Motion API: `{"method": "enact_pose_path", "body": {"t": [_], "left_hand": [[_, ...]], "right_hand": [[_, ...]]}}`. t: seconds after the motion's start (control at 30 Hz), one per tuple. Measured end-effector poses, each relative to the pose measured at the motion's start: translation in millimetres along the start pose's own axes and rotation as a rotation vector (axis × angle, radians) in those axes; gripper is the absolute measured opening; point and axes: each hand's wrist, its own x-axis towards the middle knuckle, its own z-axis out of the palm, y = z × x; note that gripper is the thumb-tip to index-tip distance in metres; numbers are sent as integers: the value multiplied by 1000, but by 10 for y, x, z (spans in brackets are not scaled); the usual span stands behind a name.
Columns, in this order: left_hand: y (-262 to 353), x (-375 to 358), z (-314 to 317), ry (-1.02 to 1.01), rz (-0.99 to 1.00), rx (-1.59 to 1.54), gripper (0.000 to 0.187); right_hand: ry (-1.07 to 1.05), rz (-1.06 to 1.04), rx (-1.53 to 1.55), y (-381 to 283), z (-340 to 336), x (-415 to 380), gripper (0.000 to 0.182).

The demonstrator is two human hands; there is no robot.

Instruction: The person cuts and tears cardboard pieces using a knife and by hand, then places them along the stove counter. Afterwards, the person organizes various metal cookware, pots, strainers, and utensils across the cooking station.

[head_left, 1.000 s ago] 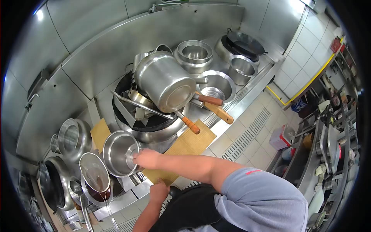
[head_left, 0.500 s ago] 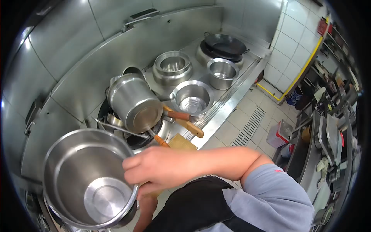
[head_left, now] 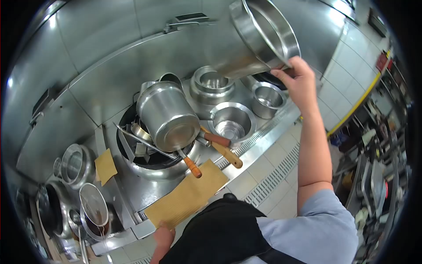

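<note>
The right hand (head_left: 301, 81) grips a steel bowl (head_left: 259, 37) by its rim, tilted high above the worktop (head_left: 268, 127). The left hand (head_left: 163, 235) rests with fingers curled at the edge of a cardboard sheet (head_left: 187, 196) beside the piled wok (head_left: 154, 165).

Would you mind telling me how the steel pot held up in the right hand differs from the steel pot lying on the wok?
The raised pot hangs in the air, gripped at its rim by the right hand; the lying pot rests untouched on the utensils piled in the wok. The raised pot shows its open mouth; the lying pot shows its flat base. Both are plain shiny steel.
</note>
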Motion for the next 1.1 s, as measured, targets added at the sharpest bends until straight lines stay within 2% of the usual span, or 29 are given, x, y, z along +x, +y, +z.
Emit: {"method": "enact_pose_path", "body": {"t": [0.07,0.17,0.33,0.5,0.63,0.7,0.77,0.83,0.87,0.9,0.93,0.97,1.0,1.03,1.07,1.1], "left_hand": [[113,-35,71,-46,-104,15,75],[272,-92,31,20,-217,-41,79],[480,3,129,11,-406,-61,87],[779,-95,-98,-94,-619,-175,91],[885,-73,-233,-24,-766,-342,85],[805,-105,-162,111,-853,-510,83],[435,-17,600,438,-915,-566,82],[210,-74,909,632,-968,-528,81],[352,-29,546,607,-1224,-995,81],[355,8,418,575,-1329,-1245,81],[356,48,292,546,-1455,-1475,81],[304,50,301,571,-1405,-1472,75],[225,36,344,571,-1376,-1472,72],[143,23,390,570,-1347,-1472,69],[-6,25,467,456,-1239,-1542,59],[-79,55,546,397,-1179,-1583,54]], "right_hand": [[-22,63,-191,725,295,59,26],[-44,55,-391,1791,769,-13,32],[-194,262,-431,3125,1219,-546,33],[-466,295,-502,3720,1292,-893,34],[-604,295,-586,4082,1298,-1295,32],[-645,296,-624,4387,1316,-1421,36],[-677,196,-610,4403,1257,-1404,41],[-579,144,-614,3825,1184,-1260,47],[-441,25,-596,3478,1167,-1209,34],[-449,23,-590,3251,1160,-1227,34],[-507,140,-393,3067,1120,-1271,24],[-559,258,-201,2879,1081,-1372,20],[-505,216,-164,2652,1064,-1569,30],[-465,160,-125,2591,1035,-1884,31],[-509,134,-177,2431,982,-2208,26],[-604,154,-90,2318,966,-2557,20]]}}
